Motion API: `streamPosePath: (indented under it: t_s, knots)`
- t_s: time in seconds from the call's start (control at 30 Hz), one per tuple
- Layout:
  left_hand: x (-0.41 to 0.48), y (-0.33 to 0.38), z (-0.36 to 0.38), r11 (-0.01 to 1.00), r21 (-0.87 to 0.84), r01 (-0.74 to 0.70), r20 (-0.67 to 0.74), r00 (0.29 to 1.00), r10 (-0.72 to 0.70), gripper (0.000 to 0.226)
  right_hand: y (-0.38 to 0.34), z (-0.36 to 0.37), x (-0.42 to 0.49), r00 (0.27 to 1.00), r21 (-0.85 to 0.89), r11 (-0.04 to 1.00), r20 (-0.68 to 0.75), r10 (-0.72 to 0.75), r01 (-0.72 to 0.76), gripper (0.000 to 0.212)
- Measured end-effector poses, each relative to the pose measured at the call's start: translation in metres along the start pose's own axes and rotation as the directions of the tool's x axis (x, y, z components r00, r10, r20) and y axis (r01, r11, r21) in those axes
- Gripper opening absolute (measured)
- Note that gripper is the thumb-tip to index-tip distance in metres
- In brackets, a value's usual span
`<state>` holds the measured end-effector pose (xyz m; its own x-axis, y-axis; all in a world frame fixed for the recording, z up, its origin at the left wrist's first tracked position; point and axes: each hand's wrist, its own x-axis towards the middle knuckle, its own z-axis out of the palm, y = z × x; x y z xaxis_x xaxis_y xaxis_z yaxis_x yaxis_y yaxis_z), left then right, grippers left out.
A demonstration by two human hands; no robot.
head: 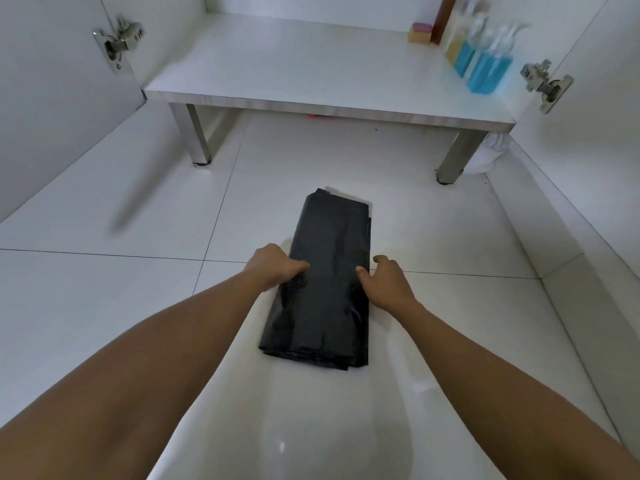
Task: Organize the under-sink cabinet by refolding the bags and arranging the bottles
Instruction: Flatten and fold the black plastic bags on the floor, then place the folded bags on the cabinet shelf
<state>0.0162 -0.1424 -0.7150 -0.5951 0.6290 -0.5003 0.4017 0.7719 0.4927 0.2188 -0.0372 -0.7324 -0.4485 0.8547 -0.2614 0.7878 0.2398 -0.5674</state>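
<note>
1 head view, forward-down, close over floor (104,289), facing cabinet (277,64).

place: home cabinet (277,64) | cues: door hinge (117,43), spray bottles (485,71), sponge (420,32), tiles (104,289)

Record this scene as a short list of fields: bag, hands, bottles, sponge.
Bag: black bag, folded, flat on the tiled floor
Hands: left hand grips its left edge; right hand holds its right edge, thumb on top
Bottles: spray bottles standing together at the right of the cabinet base
Sponge: sponge left of the brown bottle, at the back
</note>
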Motion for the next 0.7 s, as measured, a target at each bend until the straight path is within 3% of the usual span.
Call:
streamPosePath:
  t_s: [0.07, 0.13, 0.27, 0.33, 0.57, 0.7]
  knots:
    - [-0.004, 0.005, 0.001, 0.964, -0.251, 0.086, 0.047, 0.996, -0.077, 0.048, -0.012, 0.002, -0.003, 0.998, 0.164, 0.985, 0.050, 0.037, -0.045, 0.050]
    - [-0.009, 0.009, 0.003, 0.906, -0.389, 0.166, 0.137, 0.983, -0.121, 0.047, -0.021, 0.005, -0.003, 0.990, 0.302, 0.945, 0.088, 0.108, -0.130, 0.044]
    - [-0.016, 0.009, 0.003, 0.819, -0.490, 0.298, 0.314, 0.937, -0.152, 0.040, -0.030, 0.009, -0.002, 0.912, 0.543, 0.732, 0.237, 0.335, -0.410, 0.028]
    - [-0.019, 0.007, 0.002, 0.767, -0.537, 0.350, 0.401, 0.906, -0.133, 0.040, -0.034, 0.008, -0.005, 0.878, 0.565, 0.672, 0.307, 0.368, -0.479, 0.031]
    - [-0.020, -0.003, -0.003, 0.672, -0.673, 0.310, 0.462, 0.886, 0.053, 0.034, -0.032, 0.010, -0.002, 0.916, 0.517, 0.759, 0.286, 0.282, -0.395, 0.032]
    - [-0.020, 0.012, -0.019, 0.613, -0.765, 0.198, 0.381, 0.906, 0.183, 0.032, -0.044, 0.000, 0.000, 0.913, 0.716, 0.570, 0.356, 0.198, -0.403, 0.034]
